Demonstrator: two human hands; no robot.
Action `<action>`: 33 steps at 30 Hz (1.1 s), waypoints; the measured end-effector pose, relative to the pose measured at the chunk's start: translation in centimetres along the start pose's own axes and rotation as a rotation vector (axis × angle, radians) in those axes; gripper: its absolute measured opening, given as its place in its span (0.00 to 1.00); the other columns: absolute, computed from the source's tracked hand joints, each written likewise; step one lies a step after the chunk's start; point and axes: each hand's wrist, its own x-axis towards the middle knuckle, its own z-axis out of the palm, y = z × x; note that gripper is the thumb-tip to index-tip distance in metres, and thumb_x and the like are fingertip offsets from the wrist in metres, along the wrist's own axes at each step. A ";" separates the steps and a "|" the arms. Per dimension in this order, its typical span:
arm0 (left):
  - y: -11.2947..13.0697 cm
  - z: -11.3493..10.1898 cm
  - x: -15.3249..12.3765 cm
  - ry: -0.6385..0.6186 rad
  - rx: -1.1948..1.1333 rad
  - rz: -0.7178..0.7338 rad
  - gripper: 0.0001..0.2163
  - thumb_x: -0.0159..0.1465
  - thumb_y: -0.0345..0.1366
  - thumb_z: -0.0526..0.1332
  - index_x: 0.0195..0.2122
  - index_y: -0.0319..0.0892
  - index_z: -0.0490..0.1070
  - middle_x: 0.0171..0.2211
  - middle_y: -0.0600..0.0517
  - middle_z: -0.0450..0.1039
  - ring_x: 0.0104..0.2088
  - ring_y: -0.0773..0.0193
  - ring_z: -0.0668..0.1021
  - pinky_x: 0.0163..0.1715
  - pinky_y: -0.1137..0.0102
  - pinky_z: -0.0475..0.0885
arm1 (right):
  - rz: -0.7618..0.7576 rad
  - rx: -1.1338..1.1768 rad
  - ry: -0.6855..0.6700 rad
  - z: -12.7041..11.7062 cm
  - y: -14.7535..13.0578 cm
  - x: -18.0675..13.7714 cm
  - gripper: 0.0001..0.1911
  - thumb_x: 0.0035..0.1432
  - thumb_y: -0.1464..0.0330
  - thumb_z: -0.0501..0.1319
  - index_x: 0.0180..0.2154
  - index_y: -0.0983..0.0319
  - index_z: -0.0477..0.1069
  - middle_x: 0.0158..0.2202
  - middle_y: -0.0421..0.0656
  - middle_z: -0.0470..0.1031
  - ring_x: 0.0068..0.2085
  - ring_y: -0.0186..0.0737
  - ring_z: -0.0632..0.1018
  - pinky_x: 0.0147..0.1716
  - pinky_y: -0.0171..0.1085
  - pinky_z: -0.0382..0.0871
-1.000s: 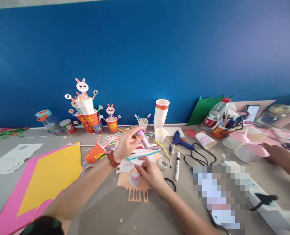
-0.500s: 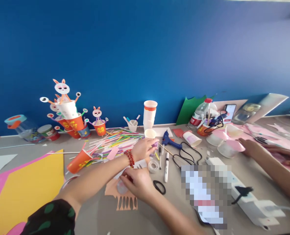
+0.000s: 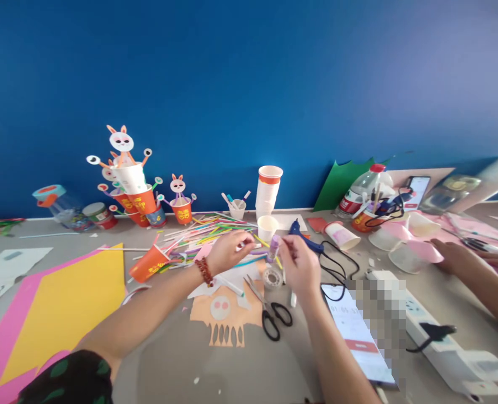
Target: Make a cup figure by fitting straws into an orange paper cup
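Observation:
My right hand (image 3: 301,266) pinches a small purple glue stick (image 3: 273,248), held upright above the tape roll (image 3: 273,277). My left hand (image 3: 230,249) is just left of it, fingers curled together over the straws; whatever they grip is hidden. Below, a white paper disc (image 3: 220,307) with two pink spots lies on a peach paper sheet (image 3: 249,314) with cut-out slots. Black-handled scissors (image 3: 270,311) rest across the sheet's right side. Behind my hands stands a white paper cup (image 3: 267,228).
Colourful straws (image 3: 198,238) spread behind my left hand, near a tipped orange cup (image 3: 148,265). Rabbit-faced cups (image 3: 181,210) and a cup stack (image 3: 269,191) line the wall. To the right are a blue glue gun (image 3: 305,238), phone (image 3: 354,336), power strip (image 3: 425,331) and another person's hand (image 3: 451,258).
My right hand has left the white disc, moved up and right, and now holds the purple glue stick that was by my left hand. My left hand has shifted left. The scissors are uncovered.

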 end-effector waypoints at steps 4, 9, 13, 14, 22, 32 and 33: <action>-0.5 -2.6 -5.6 0.046 0.025 -0.089 0.14 0.69 0.38 0.53 0.29 0.41 0.71 0.28 0.51 0.73 0.32 0.63 0.74 0.35 0.69 0.69 | 0.191 -0.395 -0.315 -0.7 3.2 2.3 0.10 0.63 0.64 0.55 0.35 0.59 0.73 0.33 0.44 0.79 0.34 0.42 0.78 0.24 0.34 0.56; -0.6 -3.6 -12.3 -0.042 0.052 -0.121 0.08 0.68 0.36 0.54 0.37 0.43 0.71 0.37 0.49 0.75 0.40 0.61 0.76 0.44 0.66 0.71 | 0.226 -0.468 -0.441 0.9 4.5 2.3 0.07 0.57 0.65 0.60 0.31 0.60 0.73 0.32 0.45 0.79 0.35 0.45 0.79 0.24 0.35 0.55; -0.4 -3.4 -14.8 -0.207 0.123 -0.018 0.17 0.66 0.45 0.58 0.53 0.44 0.67 0.51 0.44 0.72 0.53 0.54 0.72 0.54 0.59 0.68 | 0.270 -0.510 -0.457 1.0 4.9 2.3 0.08 0.58 0.63 0.58 0.34 0.59 0.72 0.35 0.46 0.79 0.37 0.47 0.79 0.26 0.36 0.58; -0.3 -3.2 -15.1 -0.225 0.142 -0.013 0.21 0.65 0.47 0.58 0.56 0.44 0.66 0.52 0.44 0.71 0.54 0.52 0.70 0.56 0.58 0.67 | 0.277 -0.515 -0.458 0.9 5.0 2.3 0.08 0.58 0.63 0.58 0.35 0.59 0.72 0.36 0.47 0.79 0.38 0.47 0.79 0.26 0.36 0.58; 0.0 -1.0 -15.3 -0.222 0.187 -0.078 0.22 0.62 0.51 0.60 0.52 0.44 0.69 0.54 0.44 0.68 0.54 0.50 0.68 0.56 0.54 0.63 | 0.286 -0.494 -0.401 1.3 5.0 2.1 0.14 0.55 0.65 0.59 0.44 0.60 0.70 0.35 0.47 0.79 0.37 0.48 0.79 0.26 0.35 0.58; -0.1 -0.4 -15.7 -0.161 0.136 -0.144 0.16 0.59 0.41 0.64 0.47 0.44 0.68 0.51 0.46 0.69 0.53 0.50 0.69 0.54 0.56 0.63 | 0.268 0.130 -0.186 -2.1 6.8 2.8 0.15 0.54 0.60 0.57 0.36 0.62 0.75 0.18 0.37 0.69 0.20 0.36 0.68 0.19 0.34 0.59; -0.1 -0.3 -15.6 -0.156 0.138 -0.143 0.16 0.58 0.40 0.65 0.46 0.44 0.68 0.51 0.45 0.69 0.53 0.50 0.69 0.54 0.56 0.63 | 0.287 0.325 -0.130 -2.6 6.8 2.9 0.14 0.52 0.60 0.59 0.35 0.63 0.76 0.19 0.37 0.69 0.19 0.34 0.67 0.18 0.34 0.57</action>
